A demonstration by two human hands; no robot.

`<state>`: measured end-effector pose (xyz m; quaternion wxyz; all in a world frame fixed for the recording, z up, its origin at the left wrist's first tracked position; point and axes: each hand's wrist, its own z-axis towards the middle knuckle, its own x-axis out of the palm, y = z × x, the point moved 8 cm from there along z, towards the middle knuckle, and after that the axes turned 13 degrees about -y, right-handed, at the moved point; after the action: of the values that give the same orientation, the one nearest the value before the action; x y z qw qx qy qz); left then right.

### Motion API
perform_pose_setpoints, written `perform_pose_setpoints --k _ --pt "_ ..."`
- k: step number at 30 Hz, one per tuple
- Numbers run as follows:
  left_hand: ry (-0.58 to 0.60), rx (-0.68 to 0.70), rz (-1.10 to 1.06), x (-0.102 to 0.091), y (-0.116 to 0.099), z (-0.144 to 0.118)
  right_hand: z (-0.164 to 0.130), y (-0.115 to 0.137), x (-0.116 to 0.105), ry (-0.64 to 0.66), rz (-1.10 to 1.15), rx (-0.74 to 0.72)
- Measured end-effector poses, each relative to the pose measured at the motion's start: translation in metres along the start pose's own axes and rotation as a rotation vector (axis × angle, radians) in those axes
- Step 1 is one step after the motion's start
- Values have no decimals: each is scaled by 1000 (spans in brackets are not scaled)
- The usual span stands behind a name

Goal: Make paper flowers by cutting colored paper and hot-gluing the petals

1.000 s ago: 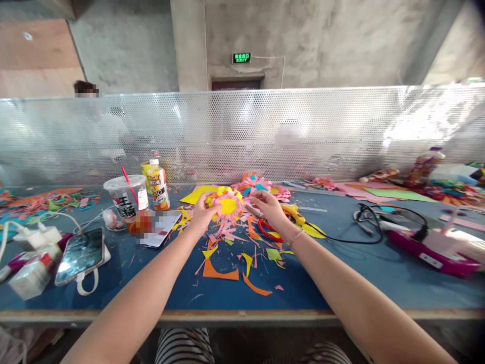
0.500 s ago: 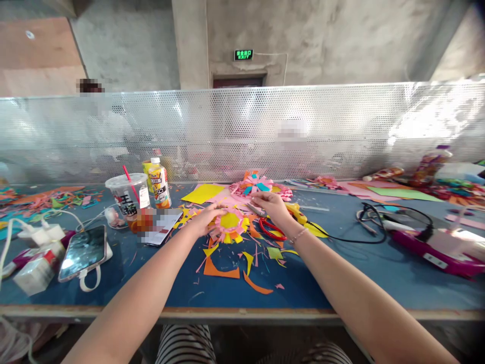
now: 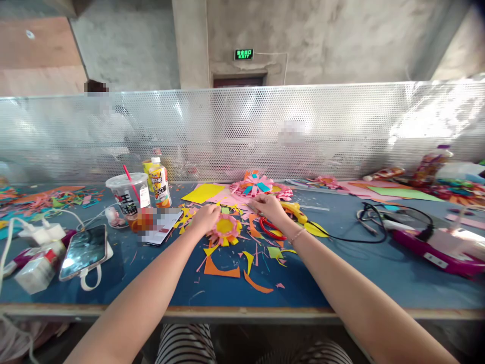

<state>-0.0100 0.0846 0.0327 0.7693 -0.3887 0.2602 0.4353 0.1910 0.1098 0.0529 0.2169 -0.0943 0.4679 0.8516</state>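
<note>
- Cup w/ straw (image 3: 129, 194): tall, L-side limit; L wrist best kept off it.
- L hand (image 3: 204, 221): curled at flower's upper-L rim; grip can't tell.
- Paper flower (image 3: 225, 226): pink/yellow, on tabletop betw. hands; best steadied by rim, petals uncrushed.
- R hand (image 3: 268, 206): fingertips together, contents unclear; small moves advised.
- Red cord (image 3: 272, 231): loop just below R hand, snag risk.
- Blue tabletop (image 3: 291, 293): most room betw. forearms, toward front edge.
</note>
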Motion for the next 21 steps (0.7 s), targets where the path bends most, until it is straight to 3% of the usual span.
perform_pose_setpoints --k 7,12,17,21 --pt "46 -91 178 12 32 6 -11 20 10 107 -357 -345" --pt "90 -66 195 17 33 5 -13 15 17 197 -429 -408" --pt "103 -93 260 15 39 3 -2 30 -4 16 -399 -506" --pt "115 -127 306 14 46 2 17 28 -53 -196 -537 -465"
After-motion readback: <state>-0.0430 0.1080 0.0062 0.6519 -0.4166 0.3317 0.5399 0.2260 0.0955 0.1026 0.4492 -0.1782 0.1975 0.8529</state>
